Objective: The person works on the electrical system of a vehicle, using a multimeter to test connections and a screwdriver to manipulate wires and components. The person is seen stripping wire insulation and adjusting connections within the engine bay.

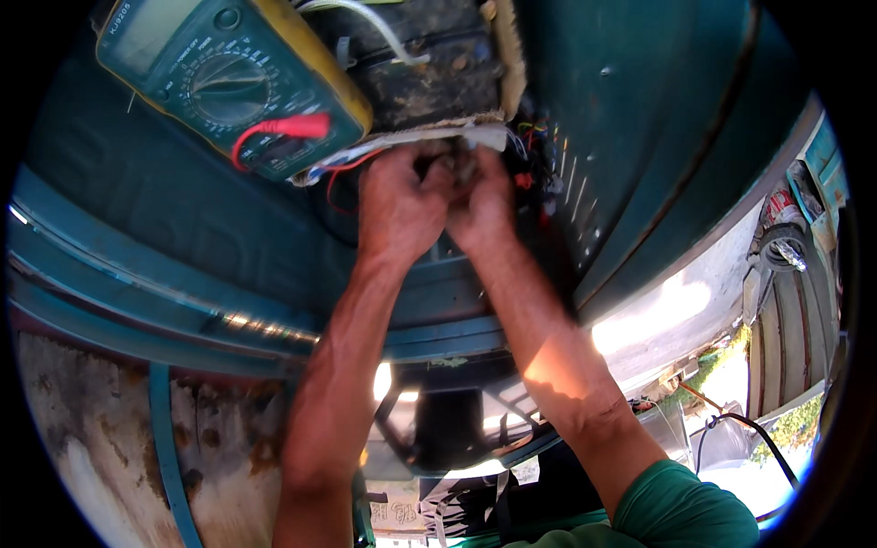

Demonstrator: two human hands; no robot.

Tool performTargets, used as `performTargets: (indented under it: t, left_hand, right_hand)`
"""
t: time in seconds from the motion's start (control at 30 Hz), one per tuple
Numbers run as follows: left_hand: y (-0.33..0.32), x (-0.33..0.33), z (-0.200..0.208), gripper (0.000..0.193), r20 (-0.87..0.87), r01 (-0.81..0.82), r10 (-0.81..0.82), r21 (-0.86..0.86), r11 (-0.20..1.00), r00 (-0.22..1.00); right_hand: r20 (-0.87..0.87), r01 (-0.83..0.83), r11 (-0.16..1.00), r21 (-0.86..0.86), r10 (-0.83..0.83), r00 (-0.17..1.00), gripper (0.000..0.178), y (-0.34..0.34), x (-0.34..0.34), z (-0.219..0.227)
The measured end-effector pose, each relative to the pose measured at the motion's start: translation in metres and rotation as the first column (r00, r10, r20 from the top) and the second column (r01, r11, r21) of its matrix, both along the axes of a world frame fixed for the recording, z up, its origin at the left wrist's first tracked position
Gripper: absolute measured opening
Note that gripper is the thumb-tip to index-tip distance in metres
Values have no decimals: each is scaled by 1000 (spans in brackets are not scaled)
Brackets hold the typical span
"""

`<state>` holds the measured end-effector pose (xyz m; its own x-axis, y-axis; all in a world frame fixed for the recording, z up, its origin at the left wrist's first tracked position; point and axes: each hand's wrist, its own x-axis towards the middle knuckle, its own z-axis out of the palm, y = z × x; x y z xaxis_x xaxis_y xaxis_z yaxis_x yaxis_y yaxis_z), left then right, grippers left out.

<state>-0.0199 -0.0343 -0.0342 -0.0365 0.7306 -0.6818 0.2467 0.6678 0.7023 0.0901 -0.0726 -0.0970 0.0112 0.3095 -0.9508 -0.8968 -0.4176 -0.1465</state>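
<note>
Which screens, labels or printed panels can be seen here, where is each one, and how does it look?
Multimeter: upper left, tilted, dark green body in a yellow case, round dial, red plug in a socket.
Its screen: at the upper-left end, pale grey rectangle; no reading can be made out.
White marks ring the dial.
No packages or signs.

Multimeter point(219, 82) left of the battery point(429, 64), wire bundle point(539, 173) right of both hands, just below the battery.

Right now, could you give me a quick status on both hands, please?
Left hand and right hand pressed together, fingers buried in wire bundle. Grip unclear. Multimeter rests beside them.
</note>
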Motion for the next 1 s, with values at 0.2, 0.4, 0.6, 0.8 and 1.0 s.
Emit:
performTargets:
  t: [0.2,0.4,0.6,0.8,1.0]
  left_hand:
    - [2,4,7,21,2,-63,63,10,998,998]
    - [3,2,8,22,-57,20,-19,9,1000,998]
    - [10,2,17,22,-101,92,-91,5,996,991]
    - [12,-1,17,23,-183,197,-188,32,980,965]
    - [8,-1,12,24,-230,200,-191,13,980,954]
  right_hand:
    - [34,53,998,-41,-52,998,24,4,0,1]
    - [68,-27,997,69,23,997,23,9,4,-2]
    - [20,-9,1000,0,9,1000,22,1,12,-20]
    - [-66,57,997,52,-53,996,27,-5,19,-35]
    - [-55,4,997,78,1,998,21,0,19,-25]
